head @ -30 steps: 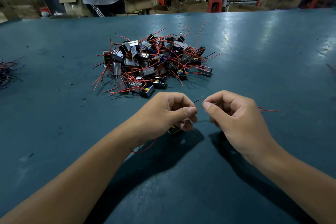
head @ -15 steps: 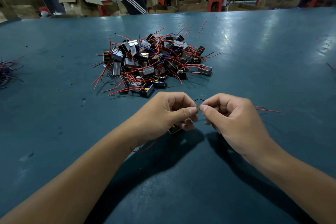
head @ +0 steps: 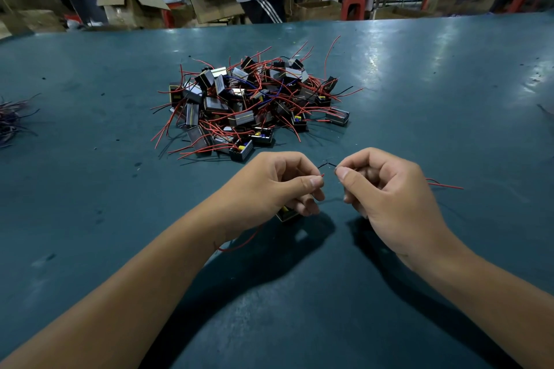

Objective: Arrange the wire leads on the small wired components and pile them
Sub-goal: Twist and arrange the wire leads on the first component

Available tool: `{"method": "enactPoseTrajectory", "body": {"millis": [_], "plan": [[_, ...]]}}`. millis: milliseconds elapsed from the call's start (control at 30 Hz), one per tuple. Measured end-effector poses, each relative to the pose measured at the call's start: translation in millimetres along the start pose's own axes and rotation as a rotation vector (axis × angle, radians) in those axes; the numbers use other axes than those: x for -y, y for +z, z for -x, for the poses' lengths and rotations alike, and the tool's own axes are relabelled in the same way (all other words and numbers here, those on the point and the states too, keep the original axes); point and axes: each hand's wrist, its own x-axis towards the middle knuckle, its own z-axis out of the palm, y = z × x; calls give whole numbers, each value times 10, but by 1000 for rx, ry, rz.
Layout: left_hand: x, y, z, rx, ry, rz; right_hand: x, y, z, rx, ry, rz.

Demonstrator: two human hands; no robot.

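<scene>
The left hand (head: 277,186) is holding a small black component (head: 287,214) under its curled lower fingers, and only a corner of the component with a bit of yellow is showing just above the table (head: 449,84). The thumb and first finger of this hand are pinching a red lead (head: 322,175) at its tip. The right hand (head: 386,195) is sitting just beside the left one, with a narrow gap between the two thumbs, and it is pinching a thin black lead (head: 325,163) that is bridging this gap. Whether the two leads are touching each other is too small to tell. Another red wire (head: 443,186) is sticking out from behind the right hand to the right, and one more red wire (head: 239,244) is curving below the left wrist.

The pile of components (head: 251,105) with red, blue and black leads is lying beyond the hands, near the left hand and apart from it. A second bundle of wires (head: 12,120) is lying at the left edge of the view, well apart.

The table is stretching wide and bare to the right of the hands and toward the person. Its far edge is running behind the pile, where cardboard boxes (head: 132,7) and standing people are showing.
</scene>
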Motion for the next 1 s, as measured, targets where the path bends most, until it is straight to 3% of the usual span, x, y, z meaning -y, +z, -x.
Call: {"method": "enactPoseTrajectory", "body": {"millis": [600,1000], "plan": [[0,-55,1,-41,20,43,83,-89,-22,118,-5,61],[-21,7,2,-51,64,-126,75,-59,-17,156,-7,169]]}}
